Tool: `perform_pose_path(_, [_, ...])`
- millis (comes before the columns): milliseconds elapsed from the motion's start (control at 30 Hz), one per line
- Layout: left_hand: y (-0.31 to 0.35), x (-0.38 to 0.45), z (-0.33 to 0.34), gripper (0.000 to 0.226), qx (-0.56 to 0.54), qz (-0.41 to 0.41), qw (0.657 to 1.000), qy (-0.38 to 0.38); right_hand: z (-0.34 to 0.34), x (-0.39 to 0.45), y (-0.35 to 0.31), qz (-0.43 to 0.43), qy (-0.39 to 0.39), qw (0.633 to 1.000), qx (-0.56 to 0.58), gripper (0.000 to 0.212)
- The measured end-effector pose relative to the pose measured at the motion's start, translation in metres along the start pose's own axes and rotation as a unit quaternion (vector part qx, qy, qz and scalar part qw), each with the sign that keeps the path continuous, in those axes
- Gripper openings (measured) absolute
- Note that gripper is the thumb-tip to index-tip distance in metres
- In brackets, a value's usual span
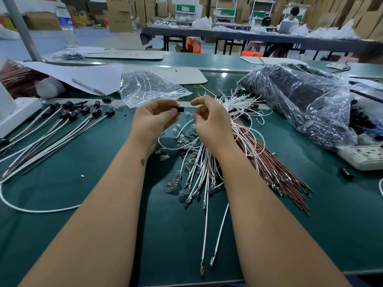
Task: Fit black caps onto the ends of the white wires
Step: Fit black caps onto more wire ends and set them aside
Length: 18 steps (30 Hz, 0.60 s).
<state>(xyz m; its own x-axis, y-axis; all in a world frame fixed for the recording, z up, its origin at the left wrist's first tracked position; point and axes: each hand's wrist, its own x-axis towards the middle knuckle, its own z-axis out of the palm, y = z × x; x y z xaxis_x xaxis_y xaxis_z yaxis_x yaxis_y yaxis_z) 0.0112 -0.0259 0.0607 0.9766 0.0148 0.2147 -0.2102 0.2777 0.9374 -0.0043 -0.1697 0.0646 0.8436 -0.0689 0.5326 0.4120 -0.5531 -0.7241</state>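
My left hand (154, 118) pinches a small black cap (180, 109) between thumb and fingers above the green table. My right hand (209, 119) is close beside it on the right, its fingers pinching a thin white wire (187, 123) whose end points at the cap. That wire loops down and under both wrists. Under my right hand lies a pile of loose white wires (199, 168) with metal terminals. To the left lie several white wires fitted with black caps (68, 117), side by side.
A bundle of brown wires (275, 166) lies right of the white pile. A big clear bag of black caps (300, 96) sits at right, an emptier clear bag (149, 88) behind my hands. A power strip (364, 157), a paper sheet (83, 75) and a water bottle (67, 27) stand around.
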Motion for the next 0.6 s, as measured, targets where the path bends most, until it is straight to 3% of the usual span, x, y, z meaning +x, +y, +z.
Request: perform_pose_path(600, [0.0022, -0.0001, -0.0018, 0.023, -0.029, -0.017, 0.999, -0.011, -0.0009, 0.0009, -0.0008, 0.016, 0.022, 1.0, 0.011, 0.029])
